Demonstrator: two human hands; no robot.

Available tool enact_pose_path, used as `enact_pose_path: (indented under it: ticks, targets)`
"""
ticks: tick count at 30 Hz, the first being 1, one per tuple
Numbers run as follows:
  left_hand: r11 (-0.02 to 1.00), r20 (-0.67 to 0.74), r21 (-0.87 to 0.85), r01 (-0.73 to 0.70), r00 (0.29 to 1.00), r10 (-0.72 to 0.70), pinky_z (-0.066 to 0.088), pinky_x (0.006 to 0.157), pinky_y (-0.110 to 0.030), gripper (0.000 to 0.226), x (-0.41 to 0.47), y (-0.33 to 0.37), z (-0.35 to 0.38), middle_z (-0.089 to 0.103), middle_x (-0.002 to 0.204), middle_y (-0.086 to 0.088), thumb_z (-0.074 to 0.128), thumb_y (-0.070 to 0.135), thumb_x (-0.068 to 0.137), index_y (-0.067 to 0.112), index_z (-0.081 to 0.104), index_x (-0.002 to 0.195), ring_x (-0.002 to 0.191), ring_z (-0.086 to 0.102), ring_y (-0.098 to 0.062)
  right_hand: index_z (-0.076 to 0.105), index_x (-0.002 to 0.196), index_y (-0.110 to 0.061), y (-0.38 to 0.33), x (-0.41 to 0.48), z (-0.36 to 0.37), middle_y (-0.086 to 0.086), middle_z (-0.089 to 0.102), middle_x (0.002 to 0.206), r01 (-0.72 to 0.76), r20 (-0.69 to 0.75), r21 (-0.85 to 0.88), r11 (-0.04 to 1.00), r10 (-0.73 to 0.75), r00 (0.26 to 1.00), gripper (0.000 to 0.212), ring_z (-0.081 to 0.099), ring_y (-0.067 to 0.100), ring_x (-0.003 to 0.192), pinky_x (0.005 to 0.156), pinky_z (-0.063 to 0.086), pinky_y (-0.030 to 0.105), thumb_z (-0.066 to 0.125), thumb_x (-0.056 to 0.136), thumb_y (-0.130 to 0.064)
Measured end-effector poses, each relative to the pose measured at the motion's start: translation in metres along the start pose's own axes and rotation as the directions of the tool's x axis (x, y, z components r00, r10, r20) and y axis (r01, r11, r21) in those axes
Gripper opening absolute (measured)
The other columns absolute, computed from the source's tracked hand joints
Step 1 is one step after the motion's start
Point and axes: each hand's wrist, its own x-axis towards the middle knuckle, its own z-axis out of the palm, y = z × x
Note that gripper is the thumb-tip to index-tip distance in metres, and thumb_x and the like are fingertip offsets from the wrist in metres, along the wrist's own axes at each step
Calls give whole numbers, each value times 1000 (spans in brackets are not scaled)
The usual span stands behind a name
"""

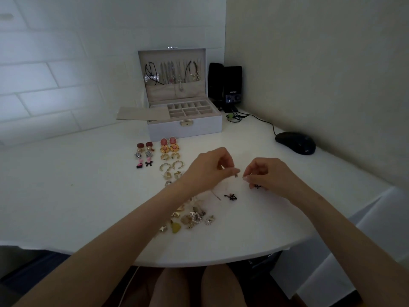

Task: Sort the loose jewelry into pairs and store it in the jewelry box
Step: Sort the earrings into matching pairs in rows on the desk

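Note:
The open jewelry box (200, 127) stands at the back of the white table (77, 191), necklaces hanging in its lid. In front of it lie paired earrings (168, 147) in two columns. A loose pile of jewelry (192, 217) sits near the table's front edge, and a dark bow earring (230, 197) lies apart from it. My left hand (208, 169) pinches a small earring (236, 175) above the table. My right hand (265, 173) pinches something thin just right of it; a dark piece (257, 186) shows under its fingers.
A black computer mouse (295, 142) with its cable lies at the right back. Two black speakers (225, 85) stand beside the box in the corner. A flat beige tray insert (141, 113) sticks out left of the box. Walls close in behind and to the right.

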Motion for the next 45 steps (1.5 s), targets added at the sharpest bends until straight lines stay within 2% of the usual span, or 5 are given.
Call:
enact_pose_path:
  ticks: [4,16,22,38,45]
  targets:
    - [992,3,-127,22,1000,-22,50,67,-18,15,-3,2,-4,71,77,5,62,24,88,12,53,87,68,63,-2,66,82,-16,1,1,3,0,69,66,0,21,-9,1000,0,1000,2,56,-3,52,48,44,9,68,82,-15]
    - [975,21,207,-81,997,78,38,66,-19,18,-6,-10,5,56,90,8,67,32,82,21,55,88,76,51,-8,68,88,-18,1,-4,-3,0,65,74,41,102,119,992,-53,993,16,56,9,60,54,47,17,73,77,-6]
    - [917,295,339,-211,949,109,32,64,-16,27,-12,-7,8,50,87,12,70,40,77,22,59,94,80,40,-5,66,92,-17,1,-7,-7,0,69,80,113,125,160,981,-134,983,38,66,15,67,62,50,22,56,76,15]
    - [988,47,-153,-23,998,30,44,66,-7,2,-11,-4,-11,68,78,10,62,16,87,18,63,86,69,59,6,66,86,-38,4,-6,-16,-10,65,92,185,296,-139,973,-137,945,39,49,4,66,61,42,12,74,71,-3]
    - [990,36,-137,-24,999,29,42,64,-5,6,-12,-6,-12,66,75,11,60,16,88,16,66,87,65,56,9,71,74,-28,4,-2,-7,-12,67,79,164,190,-195,967,-126,974,13,51,-2,62,60,42,11,80,71,-19]
